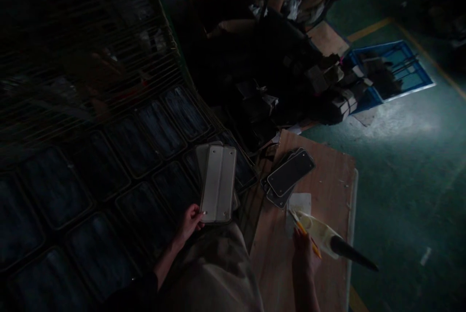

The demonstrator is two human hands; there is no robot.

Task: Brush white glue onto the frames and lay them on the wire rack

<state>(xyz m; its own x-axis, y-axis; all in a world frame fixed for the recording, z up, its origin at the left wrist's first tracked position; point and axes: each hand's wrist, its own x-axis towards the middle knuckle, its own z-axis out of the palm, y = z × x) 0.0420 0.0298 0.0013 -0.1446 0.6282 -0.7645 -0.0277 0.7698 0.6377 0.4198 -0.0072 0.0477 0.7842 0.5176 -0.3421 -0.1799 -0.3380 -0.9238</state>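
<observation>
My left hand (191, 220) pinches the lower left corner of a light grey rectangular panel (211, 183). The panel has rounded corners, a seam down its middle and a small hole near each corner. Another grey panel (202, 156) shows partly behind it. Over the wooden board, my right hand (306, 253) is closed around a thin yellow-handled tool (301, 227), pen- or brush-like. Its tip is near a pale translucent container (320, 232) with a dark tapered end and a white sheet (301, 200). Dim light hides the tip.
Dark panels (293, 171) lie stacked on the wooden board (327, 171). Rows of dark rectangular panels (56, 183) cover the left, beside a wire rack (160, 59). Dark bundles (344, 103) and a blue crate (400, 93) stand beyond, on a green floor (411, 166).
</observation>
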